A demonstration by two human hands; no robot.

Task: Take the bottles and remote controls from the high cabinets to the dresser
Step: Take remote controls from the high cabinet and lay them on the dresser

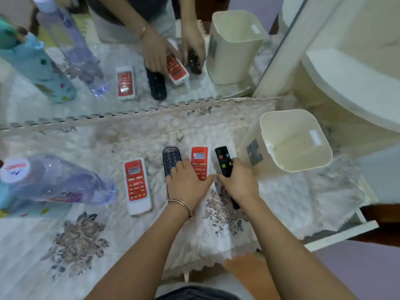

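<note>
Nearest, on the dresser (343,234) under a lace cloth (82,245), the left hand (188,184) lies palm down across the lower ends of a dark grey remote (171,158) and a red remote (200,160). Its fingers are close together and bent over the grey one, with the thumb out toward the red; whether it grips either, I cannot tell. Just beside it, the right hand (239,182) has its fingers curled round a black remote with coloured buttons (224,162), whose top points away. Left of the hands, apart, a second red-and-white remote (137,186) lies flat. Farther left stand a clear bottle (62,180) with a white cap and, at the edge, a light blue bottle (5,198); their contents are unclear. To the right a cream bin (268,126) stands open, showing cream walls and a white sticker. Behind, a mirror (28,109) repeats all this.
</note>
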